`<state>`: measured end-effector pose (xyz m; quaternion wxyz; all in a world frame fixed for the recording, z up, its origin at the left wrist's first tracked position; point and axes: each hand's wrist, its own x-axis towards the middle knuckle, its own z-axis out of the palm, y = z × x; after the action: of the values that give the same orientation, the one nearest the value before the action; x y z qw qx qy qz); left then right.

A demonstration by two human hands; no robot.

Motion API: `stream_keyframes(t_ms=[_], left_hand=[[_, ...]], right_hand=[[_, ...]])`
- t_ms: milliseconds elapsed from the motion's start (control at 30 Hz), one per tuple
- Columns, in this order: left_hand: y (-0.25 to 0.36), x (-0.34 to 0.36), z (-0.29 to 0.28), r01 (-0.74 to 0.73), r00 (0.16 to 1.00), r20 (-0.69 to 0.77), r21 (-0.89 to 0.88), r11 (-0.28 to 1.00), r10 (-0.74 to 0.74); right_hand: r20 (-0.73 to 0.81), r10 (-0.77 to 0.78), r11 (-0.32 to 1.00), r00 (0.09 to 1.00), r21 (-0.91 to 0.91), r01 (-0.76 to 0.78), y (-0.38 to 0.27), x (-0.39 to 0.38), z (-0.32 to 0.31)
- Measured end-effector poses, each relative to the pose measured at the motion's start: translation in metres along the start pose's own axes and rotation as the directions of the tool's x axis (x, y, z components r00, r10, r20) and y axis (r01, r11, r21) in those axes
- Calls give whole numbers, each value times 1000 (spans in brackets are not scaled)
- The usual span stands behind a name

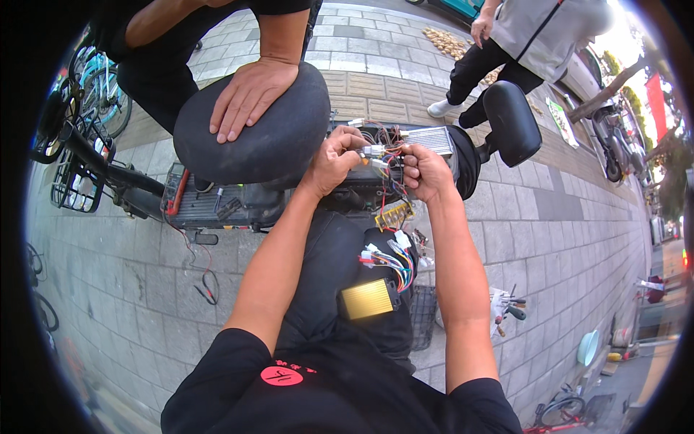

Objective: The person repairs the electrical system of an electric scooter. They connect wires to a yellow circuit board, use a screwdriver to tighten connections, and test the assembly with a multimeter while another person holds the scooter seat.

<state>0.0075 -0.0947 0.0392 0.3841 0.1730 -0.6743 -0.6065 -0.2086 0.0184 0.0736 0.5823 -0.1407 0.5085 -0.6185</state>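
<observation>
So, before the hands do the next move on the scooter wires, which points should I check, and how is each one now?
1. Left hand on the white connector: ok.
2. Right hand gripping the wire bundle: ok.
3. Connector halves fully mated: cannot tell, fingers hide them.
4. Seat kept raised by another person's hand: ok.
5. Gold controller secured on the lap: cannot tell.
6. Its loose coloured plugs clear of the work: ok.

A grey paving-stone floor [564, 239] fills the scene. At 9 o'clock stands a bicycle with a wire basket [76, 189]. At 1 o'clock, a bystander [528, 36] (light jacket, dark trousers) stands beside a black backrest pad [512, 121]. 1 gold-coloured finned box [367, 299] lies at 6 o'clock.
</observation>
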Motion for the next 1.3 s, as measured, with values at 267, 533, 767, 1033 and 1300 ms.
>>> stream_keyframes(t_ms=[267,533,767,1033,1300], left_hand=[[-6,-1,1,8,1000,7,-64,998,-7],[-15,1,2,-19,999,-39,-45,999,17],[-12,2,1,22,1000,-20,5,1000,-22],[-12,1,1,6,1000,-20,-23,1000,-7],[-18,2,0,1,1000,-23,-86,996,-3]], right_hand=[[19,-3,1000,1000,4,3,-1,1,0],[41,29,999,999,13,-30,-4,-1,3],[58,44,999,997,22,-46,-4,3,1],[64,44,999,997,24,-45,-4,1,-1],[63,52,998,997,23,-54,-5,3,0]])
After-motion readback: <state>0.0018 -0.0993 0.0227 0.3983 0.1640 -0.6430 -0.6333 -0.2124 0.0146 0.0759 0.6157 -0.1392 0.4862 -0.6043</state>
